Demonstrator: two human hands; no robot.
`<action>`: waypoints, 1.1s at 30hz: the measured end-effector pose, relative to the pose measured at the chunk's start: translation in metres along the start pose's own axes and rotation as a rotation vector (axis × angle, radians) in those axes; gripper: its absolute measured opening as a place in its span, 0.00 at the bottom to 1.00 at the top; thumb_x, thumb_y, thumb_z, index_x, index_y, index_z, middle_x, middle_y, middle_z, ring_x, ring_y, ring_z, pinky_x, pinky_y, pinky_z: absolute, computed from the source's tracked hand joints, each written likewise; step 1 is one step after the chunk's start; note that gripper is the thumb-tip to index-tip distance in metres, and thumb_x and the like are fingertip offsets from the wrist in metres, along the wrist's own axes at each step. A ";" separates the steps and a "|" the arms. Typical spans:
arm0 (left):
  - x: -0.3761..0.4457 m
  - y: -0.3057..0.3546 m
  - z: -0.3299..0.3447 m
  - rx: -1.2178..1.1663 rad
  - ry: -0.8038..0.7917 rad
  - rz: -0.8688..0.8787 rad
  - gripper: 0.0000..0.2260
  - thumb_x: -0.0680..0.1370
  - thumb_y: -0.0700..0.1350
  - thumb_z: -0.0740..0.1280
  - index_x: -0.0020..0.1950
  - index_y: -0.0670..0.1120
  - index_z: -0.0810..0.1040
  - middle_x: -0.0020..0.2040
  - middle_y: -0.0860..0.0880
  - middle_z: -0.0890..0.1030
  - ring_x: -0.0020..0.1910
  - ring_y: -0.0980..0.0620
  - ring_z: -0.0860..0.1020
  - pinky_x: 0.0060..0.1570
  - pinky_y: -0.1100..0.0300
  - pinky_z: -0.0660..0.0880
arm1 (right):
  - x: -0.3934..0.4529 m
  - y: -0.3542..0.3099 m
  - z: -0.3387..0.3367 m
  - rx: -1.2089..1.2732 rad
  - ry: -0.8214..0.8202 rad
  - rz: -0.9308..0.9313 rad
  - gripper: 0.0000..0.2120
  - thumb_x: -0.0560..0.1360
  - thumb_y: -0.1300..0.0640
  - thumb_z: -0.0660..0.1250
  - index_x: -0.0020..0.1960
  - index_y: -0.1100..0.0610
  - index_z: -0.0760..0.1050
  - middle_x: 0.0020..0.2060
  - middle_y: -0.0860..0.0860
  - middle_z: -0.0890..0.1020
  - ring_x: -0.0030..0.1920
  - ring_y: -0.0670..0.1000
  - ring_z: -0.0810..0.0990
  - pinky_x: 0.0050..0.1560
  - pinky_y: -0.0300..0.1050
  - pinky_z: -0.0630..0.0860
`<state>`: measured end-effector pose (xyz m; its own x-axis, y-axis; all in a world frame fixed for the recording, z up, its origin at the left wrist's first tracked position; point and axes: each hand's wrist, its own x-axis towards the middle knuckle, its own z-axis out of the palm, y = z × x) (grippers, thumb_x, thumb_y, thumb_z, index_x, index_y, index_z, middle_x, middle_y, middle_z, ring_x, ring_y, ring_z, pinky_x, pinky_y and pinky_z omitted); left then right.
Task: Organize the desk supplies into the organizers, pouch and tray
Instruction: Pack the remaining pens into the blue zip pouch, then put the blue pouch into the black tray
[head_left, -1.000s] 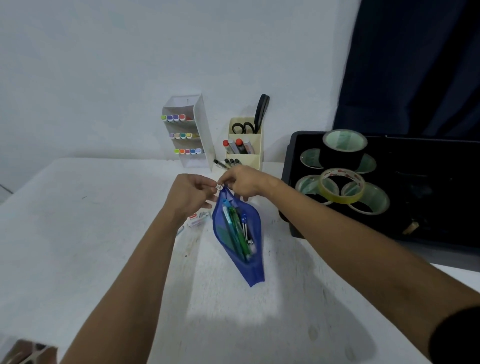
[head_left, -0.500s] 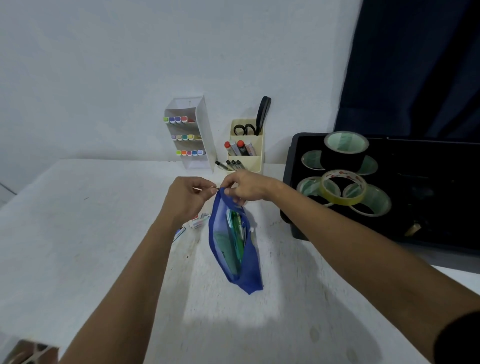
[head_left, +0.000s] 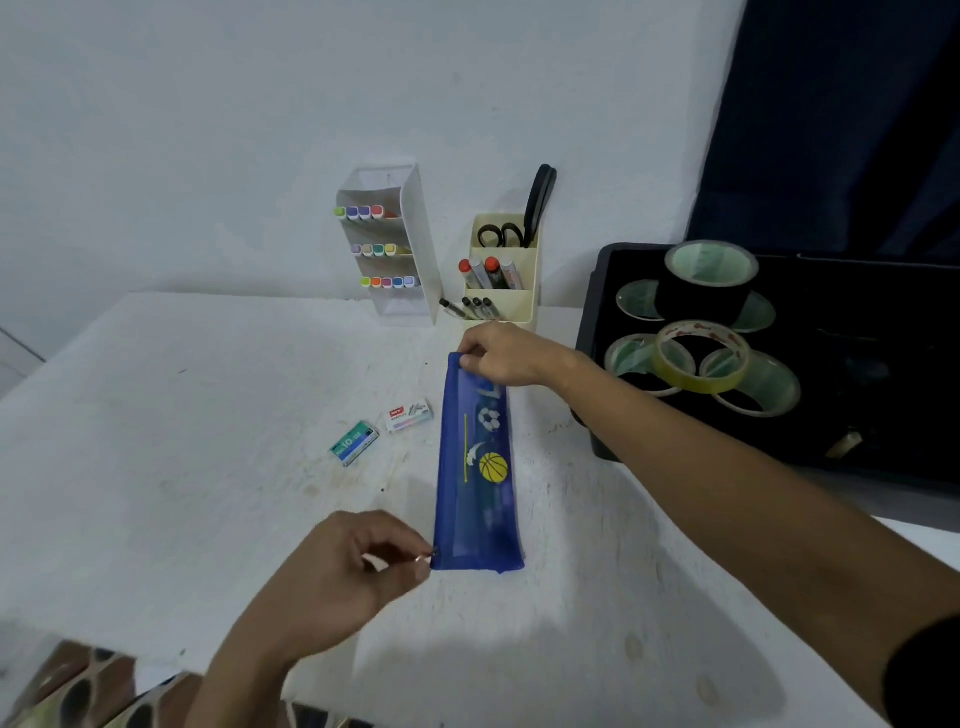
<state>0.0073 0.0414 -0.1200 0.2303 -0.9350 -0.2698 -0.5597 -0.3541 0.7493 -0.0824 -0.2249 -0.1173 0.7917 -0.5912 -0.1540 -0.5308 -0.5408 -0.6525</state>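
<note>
Blue mesh zip pouch (head_left: 479, 467) lies flat on the white desk, far end pinched under the right hand (head_left: 503, 354), zipper pull pinched by the left hand (head_left: 332, 577) at the near corner; risk: pull slips from fingertips, leaving a gap, if tension eases.

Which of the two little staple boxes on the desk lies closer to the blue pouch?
The white staple box, with a red label. It lies just left of the blue pouch, while the green-and-blue staple box sits farther left and nearer the person.
</note>
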 end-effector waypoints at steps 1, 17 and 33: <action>0.000 -0.002 -0.002 -0.049 -0.025 -0.027 0.03 0.72 0.43 0.74 0.42 0.51 0.84 0.43 0.54 0.84 0.43 0.57 0.82 0.46 0.61 0.77 | -0.001 -0.002 0.000 0.012 0.001 -0.024 0.11 0.80 0.57 0.62 0.57 0.62 0.77 0.53 0.57 0.81 0.52 0.53 0.78 0.50 0.44 0.72; 0.096 0.026 0.011 -1.047 0.213 -0.094 0.13 0.79 0.39 0.64 0.63 0.42 0.77 0.56 0.42 0.83 0.51 0.43 0.82 0.52 0.47 0.80 | -0.047 -0.034 0.001 0.384 0.149 0.211 0.27 0.76 0.48 0.66 0.70 0.58 0.64 0.60 0.50 0.73 0.62 0.55 0.74 0.60 0.48 0.73; 0.096 0.085 0.012 -0.781 0.361 0.000 0.13 0.75 0.45 0.71 0.58 0.43 0.79 0.49 0.43 0.84 0.46 0.44 0.84 0.50 0.45 0.80 | -0.092 -0.022 -0.009 1.048 0.052 0.209 0.15 0.74 0.55 0.71 0.59 0.56 0.77 0.51 0.55 0.85 0.50 0.55 0.84 0.55 0.52 0.80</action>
<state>-0.0273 -0.0789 -0.0893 0.5437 -0.8239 -0.1601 0.1181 -0.1138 0.9865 -0.1461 -0.1642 -0.0823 0.6880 -0.6511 -0.3205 -0.1096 0.3433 -0.9328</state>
